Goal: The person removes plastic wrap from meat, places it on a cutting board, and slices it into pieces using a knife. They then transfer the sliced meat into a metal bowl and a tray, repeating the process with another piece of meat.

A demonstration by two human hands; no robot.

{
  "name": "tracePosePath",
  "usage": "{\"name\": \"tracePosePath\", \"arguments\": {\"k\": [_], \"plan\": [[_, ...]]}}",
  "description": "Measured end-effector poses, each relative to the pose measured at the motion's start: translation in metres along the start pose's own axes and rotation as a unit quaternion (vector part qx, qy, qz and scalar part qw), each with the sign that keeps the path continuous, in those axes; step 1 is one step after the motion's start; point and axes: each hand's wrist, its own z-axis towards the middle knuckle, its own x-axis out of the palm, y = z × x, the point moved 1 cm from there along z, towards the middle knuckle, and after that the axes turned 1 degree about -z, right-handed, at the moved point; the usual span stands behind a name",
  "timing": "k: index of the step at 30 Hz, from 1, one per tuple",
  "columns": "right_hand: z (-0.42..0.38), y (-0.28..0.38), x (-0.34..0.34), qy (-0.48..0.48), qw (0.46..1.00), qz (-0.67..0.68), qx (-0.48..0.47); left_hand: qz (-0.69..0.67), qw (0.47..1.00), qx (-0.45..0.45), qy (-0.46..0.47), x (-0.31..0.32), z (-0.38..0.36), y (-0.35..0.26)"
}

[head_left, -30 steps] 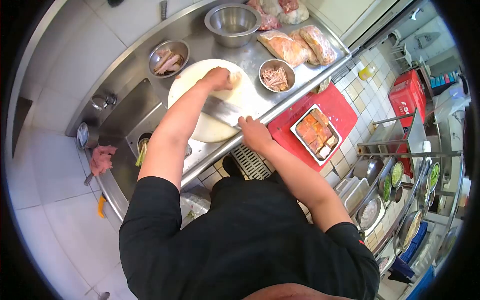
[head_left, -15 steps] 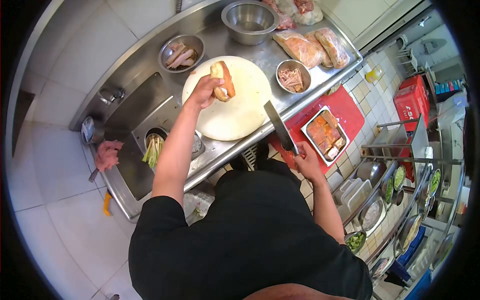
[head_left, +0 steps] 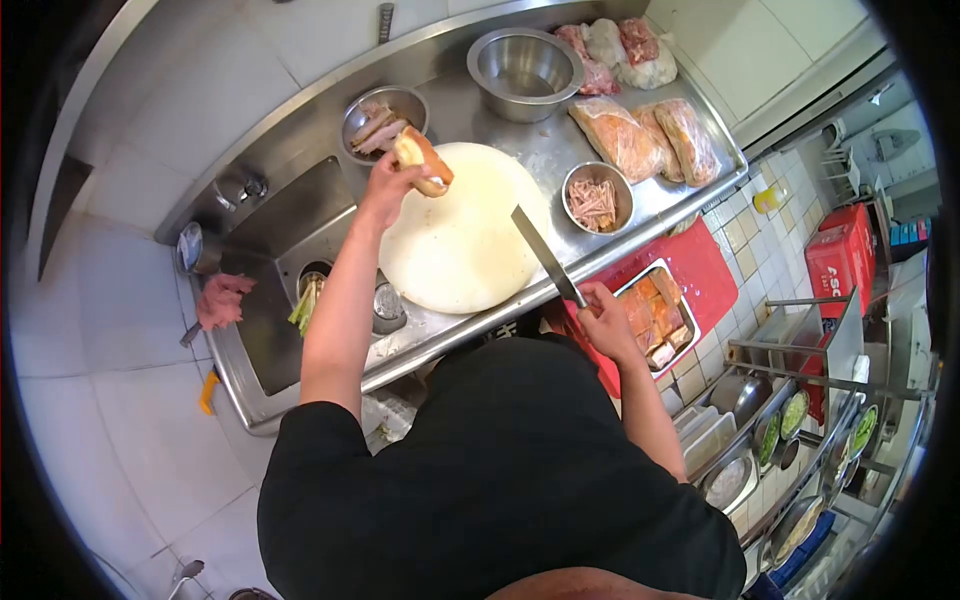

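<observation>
My left hand [head_left: 388, 192] is closed around a chunk of meat [head_left: 432, 172] with an orange-brown side and a pale side. It is held over the far left of the round white cutting board [head_left: 465, 235], close to a steel bowl of meat slices [head_left: 376, 128]. My right hand [head_left: 607, 322] grips a broad-bladed knife [head_left: 545, 252] by its handle. The blade points up and left, its tip above the board's right side. Below and right of that hand, a metal tray [head_left: 690, 338] of browned meat blocks lies on a red board [head_left: 712, 270].
A bowl of thin meat strips [head_left: 597, 198], a large steel bowl [head_left: 525, 75] and wrapped meat pieces [head_left: 620, 140] stand on the steel counter. To the left is a sink [head_left: 290, 270] with a pink cloth [head_left: 222, 300] on its edge. Racks of containers [head_left: 800, 420] stand at right.
My left hand has carried the meat left and away from me, towards the bowl of slices. The knife has swung left, its tip now over the board. The camera view has shifted slightly.
</observation>
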Motion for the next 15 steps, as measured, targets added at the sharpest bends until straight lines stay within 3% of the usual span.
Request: {"name": "tracePosePath", "arguments": {"k": [2,3,4,6,9,13,15], "plan": [[0.015,-0.005,-0.001,0.012,0.999,0.023,-0.046,0.148,0.98,0.132,-0.03,0.019,0.001,0.016],[0.021,-0.006,-0.002,0.007,0.999,0.028,-0.039,0.319,0.931,0.172,-0.043,0.021,-0.001,0.027],[0.027,-0.005,-0.001,0.009,1.0,0.018,-0.022,0.365,0.914,0.171,-0.04,0.035,-0.009,0.039],[0.038,-0.002,-0.003,0.006,1.0,0.008,0.001,0.527,0.81,0.255,-0.022,0.052,-0.025,0.066],[0.052,-0.003,-0.007,0.035,0.996,-0.076,0.004,0.569,0.772,0.279,0.048,0.057,-0.045,0.106],[0.061,0.0,-0.009,0.059,0.997,-0.038,0.026,0.54,0.826,0.147,0.058,0.061,-0.083,0.107],[0.063,0.0,-0.006,0.07,0.997,-0.027,0.033,0.539,0.829,0.146,0.024,0.054,-0.082,0.11]]}}
